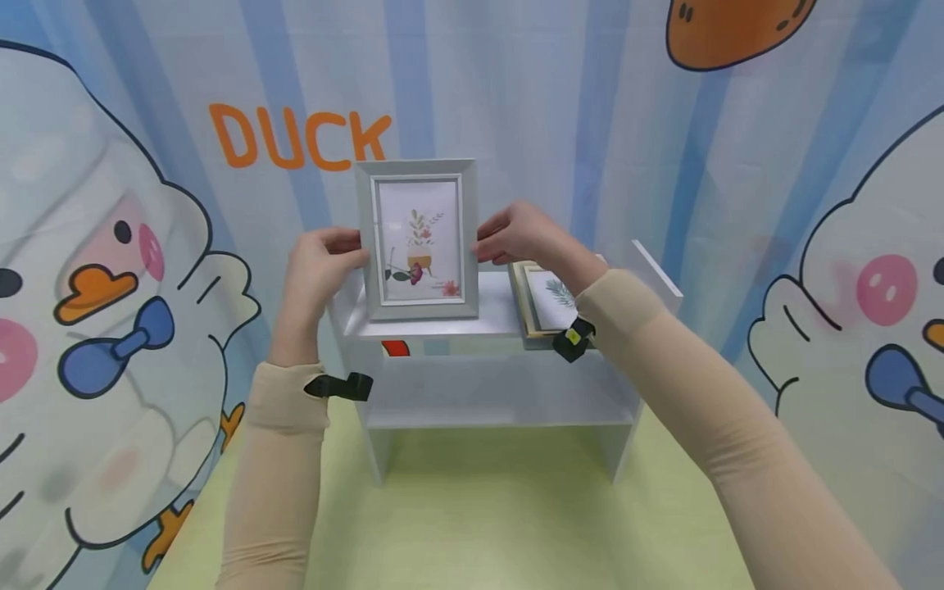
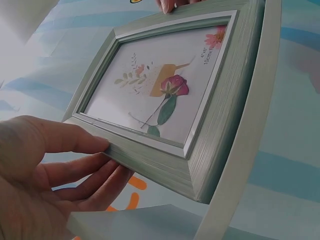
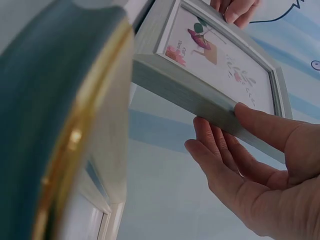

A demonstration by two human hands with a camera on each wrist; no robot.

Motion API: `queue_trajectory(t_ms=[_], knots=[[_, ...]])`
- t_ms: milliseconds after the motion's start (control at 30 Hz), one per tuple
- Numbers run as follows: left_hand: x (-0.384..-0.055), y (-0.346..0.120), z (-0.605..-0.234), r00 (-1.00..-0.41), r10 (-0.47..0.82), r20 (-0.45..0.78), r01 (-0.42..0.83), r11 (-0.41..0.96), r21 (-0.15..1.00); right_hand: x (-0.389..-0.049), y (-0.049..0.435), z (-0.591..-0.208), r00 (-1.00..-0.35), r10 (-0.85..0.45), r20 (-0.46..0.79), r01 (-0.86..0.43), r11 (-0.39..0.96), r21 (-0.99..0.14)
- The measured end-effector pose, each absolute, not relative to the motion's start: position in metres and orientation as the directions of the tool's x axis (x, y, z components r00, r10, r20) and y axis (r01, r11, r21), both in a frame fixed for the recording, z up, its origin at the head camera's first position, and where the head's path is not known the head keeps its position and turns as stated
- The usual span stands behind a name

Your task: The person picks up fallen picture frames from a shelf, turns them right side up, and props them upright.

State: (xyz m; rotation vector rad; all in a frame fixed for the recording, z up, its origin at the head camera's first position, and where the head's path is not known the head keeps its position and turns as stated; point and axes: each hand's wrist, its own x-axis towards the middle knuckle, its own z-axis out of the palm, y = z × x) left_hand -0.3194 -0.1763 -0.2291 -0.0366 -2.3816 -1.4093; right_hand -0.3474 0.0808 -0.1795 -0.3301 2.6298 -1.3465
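A pale grey-green picture frame (image 1: 417, 308) with a flower print behind its pane is upright at the left part of the white shelf's top board (image 1: 498, 307). My left hand (image 1: 313, 274) pinches its left side, thumb (image 2: 90, 142) in front and fingers (image 2: 95, 182) curled behind. On the opposite side my right hand (image 1: 531, 233) grips the edge between thumb (image 3: 265, 125) and fingers (image 3: 220, 150). Whether the frame's bottom edge touches the board cannot be made out. Right of it, partly behind my right wrist, lean other picture frames (image 1: 542, 299), the front one with a leaf print.
The white shelf unit has a lower board (image 1: 501, 393) and a raised right side panel (image 1: 656, 274). A gold-edged frame (image 3: 75, 135) stands close to the right wrist camera. Behind hangs a blue-striped duck curtain (image 1: 509, 106); the floor (image 1: 487, 508) is pale green.
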Motion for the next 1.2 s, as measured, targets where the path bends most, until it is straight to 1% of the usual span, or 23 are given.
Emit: queue_trajectory(t_ms=[267, 433, 533, 600, 667, 733, 800, 900, 967, 1200], knots=[[-0.319, -0.177, -0.227, -0.932, -0.167, 0.323, 0.208, 0.485, 0.85, -0.343, 0.081, -0.181, -0.965, -0.26, -0.033, -0.115, 0.533, -0.838], [-0.315, -0.175, -0.226, -0.917, -0.18, 0.357, 0.233, 0.485, 0.843, -0.343, 0.084, -0.182, -0.963, -0.269, -0.03, -0.118, 0.516, -0.849], [-0.311, -0.171, -0.226, -0.866, -0.249, 0.434, 0.266, 0.507, 0.82, -0.342, 0.09, -0.181, -0.958, -0.286, -0.033, -0.122, 0.508, -0.853], [-0.307, -0.168, -0.226, -0.805, -0.303, 0.51, 0.306, 0.524, 0.795, -0.34, 0.097, -0.181, -0.954, -0.297, -0.031, -0.131, 0.507, -0.852], [-0.302, -0.163, -0.226, -0.738, -0.332, 0.588, 0.359, 0.545, 0.758, -0.339, 0.106, -0.182, -0.955, -0.298, -0.02, -0.139, 0.504, -0.853], [-0.296, -0.156, -0.227, -0.692, -0.317, 0.649, 0.416, 0.559, 0.717, -0.338, 0.118, -0.184, -0.958, -0.285, -0.01, -0.143, 0.508, -0.849], [-0.289, -0.147, -0.228, -0.673, -0.271, 0.688, 0.469, 0.562, 0.681, -0.335, 0.13, -0.186, -0.964, -0.265, -0.001, -0.142, 0.52, -0.842], [-0.281, -0.131, -0.229, -0.683, -0.194, 0.704, 0.516, 0.555, 0.653, -0.329, 0.15, -0.188, -0.974, -0.226, -0.005, -0.125, 0.555, -0.823], [-0.278, -0.12, -0.231, -0.702, -0.151, 0.696, 0.529, 0.544, 0.652, -0.324, 0.162, -0.189, -0.979, -0.204, -0.005, -0.116, 0.579, -0.807], [-0.276, -0.085, -0.24, -0.773, -0.034, 0.634, 0.522, 0.534, 0.665, -0.309, 0.199, -0.196, -0.991, -0.134, -0.001, -0.085, 0.63, -0.772]])
